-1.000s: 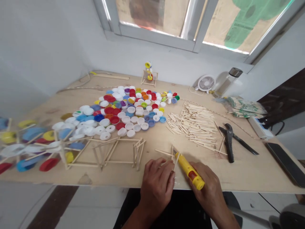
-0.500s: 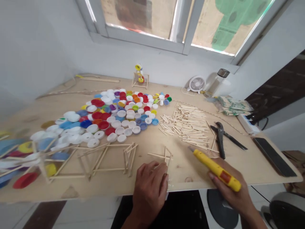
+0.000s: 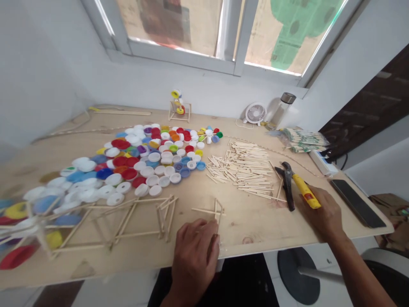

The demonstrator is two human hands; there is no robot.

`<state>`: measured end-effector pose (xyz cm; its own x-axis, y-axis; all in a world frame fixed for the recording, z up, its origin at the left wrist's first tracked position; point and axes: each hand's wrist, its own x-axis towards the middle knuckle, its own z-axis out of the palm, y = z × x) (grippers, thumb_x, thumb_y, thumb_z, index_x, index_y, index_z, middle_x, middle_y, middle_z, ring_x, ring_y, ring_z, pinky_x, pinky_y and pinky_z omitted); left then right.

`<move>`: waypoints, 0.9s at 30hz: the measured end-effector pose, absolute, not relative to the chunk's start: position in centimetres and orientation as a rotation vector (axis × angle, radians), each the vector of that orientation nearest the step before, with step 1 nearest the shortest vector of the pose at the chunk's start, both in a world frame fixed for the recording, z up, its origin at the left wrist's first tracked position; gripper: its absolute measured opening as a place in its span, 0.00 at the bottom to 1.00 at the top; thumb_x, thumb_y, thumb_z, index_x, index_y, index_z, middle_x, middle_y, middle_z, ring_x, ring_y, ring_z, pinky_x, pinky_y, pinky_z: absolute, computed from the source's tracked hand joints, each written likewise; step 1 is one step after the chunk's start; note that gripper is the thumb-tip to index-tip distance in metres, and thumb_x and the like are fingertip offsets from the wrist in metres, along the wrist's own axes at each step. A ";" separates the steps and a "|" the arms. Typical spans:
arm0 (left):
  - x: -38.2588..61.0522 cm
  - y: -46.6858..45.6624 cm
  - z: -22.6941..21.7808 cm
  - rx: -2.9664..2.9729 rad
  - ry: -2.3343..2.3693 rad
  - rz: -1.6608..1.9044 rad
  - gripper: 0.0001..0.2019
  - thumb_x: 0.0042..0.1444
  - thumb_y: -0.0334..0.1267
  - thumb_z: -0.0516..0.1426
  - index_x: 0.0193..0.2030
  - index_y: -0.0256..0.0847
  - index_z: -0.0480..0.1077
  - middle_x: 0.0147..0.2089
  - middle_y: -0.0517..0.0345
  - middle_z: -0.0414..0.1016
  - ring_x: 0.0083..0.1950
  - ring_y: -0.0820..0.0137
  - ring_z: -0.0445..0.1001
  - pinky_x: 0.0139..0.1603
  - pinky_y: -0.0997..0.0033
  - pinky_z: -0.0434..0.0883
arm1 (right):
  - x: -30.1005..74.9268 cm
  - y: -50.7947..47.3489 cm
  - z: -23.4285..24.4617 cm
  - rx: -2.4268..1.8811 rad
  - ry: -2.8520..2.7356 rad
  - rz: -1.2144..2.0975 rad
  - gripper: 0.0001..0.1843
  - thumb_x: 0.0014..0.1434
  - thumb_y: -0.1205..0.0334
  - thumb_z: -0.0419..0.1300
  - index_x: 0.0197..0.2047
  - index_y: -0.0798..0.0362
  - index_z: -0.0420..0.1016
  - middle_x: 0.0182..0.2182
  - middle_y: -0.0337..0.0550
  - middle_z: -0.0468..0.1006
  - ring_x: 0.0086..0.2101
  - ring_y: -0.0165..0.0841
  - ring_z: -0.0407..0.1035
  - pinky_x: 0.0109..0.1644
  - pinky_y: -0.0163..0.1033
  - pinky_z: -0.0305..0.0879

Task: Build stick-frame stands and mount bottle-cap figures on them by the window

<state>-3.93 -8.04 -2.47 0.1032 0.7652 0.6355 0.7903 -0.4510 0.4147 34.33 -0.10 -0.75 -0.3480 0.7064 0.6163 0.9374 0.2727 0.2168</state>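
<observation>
My left hand (image 3: 194, 251) rests at the table's front edge, fingers curled down beside a small joined stick piece (image 3: 214, 210). Whether it pinches a stick is hidden. My right hand (image 3: 321, 211) lies at the right, wrapped round a yellow glue pen (image 3: 306, 192) with a red button, right next to black pliers (image 3: 287, 185). A pile of short wooden sticks (image 3: 247, 166) lies between the two hands, further back. A stick frame (image 3: 137, 219) sits to the left of my left hand.
Many coloured bottle caps (image 3: 150, 160) cover the table's left half. A cap-and-stick wheel (image 3: 22, 224) is at the far left. A small fan (image 3: 254, 113), a bottle (image 3: 281, 110), bagged sticks (image 3: 303, 140) and a phone (image 3: 356, 202) stand to the right.
My right hand has carried the yellow glue pen from the stick piece rightward to beside the pliers. My left hand stayed by the stick piece. The view has swung right.
</observation>
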 end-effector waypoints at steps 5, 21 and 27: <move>-3.9 -8.1 -2.5 -2.307 -1.634 -1.305 0.11 0.55 0.27 0.54 0.46 0.37 0.68 0.38 0.54 0.77 0.44 0.64 0.73 0.50 0.58 0.65 | 35.1 1.3 -1.0 -1.503 -2.263 -0.826 0.17 0.63 0.57 0.48 0.47 0.59 0.70 0.38 0.55 0.77 0.36 0.41 0.71 0.40 0.43 0.64; -3.7 -8.0 -2.0 -2.295 -1.641 -1.359 0.11 0.55 0.27 0.54 0.45 0.37 0.68 0.36 0.54 0.77 0.44 0.63 0.72 0.49 0.58 0.66 | 27.6 -4.1 1.1 -1.393 -2.073 -0.445 0.18 0.58 0.66 0.58 0.52 0.52 0.69 0.43 0.51 0.75 0.43 0.42 0.70 0.48 0.48 0.65; -3.7 -8.1 -2.1 -2.325 -1.650 -1.349 0.11 0.55 0.27 0.53 0.45 0.37 0.68 0.37 0.55 0.77 0.44 0.64 0.72 0.49 0.58 0.65 | 18.1 -4.0 -0.2 -1.147 -2.311 0.100 0.09 0.61 0.66 0.56 0.46 0.51 0.70 0.37 0.46 0.77 0.39 0.37 0.70 0.42 0.43 0.64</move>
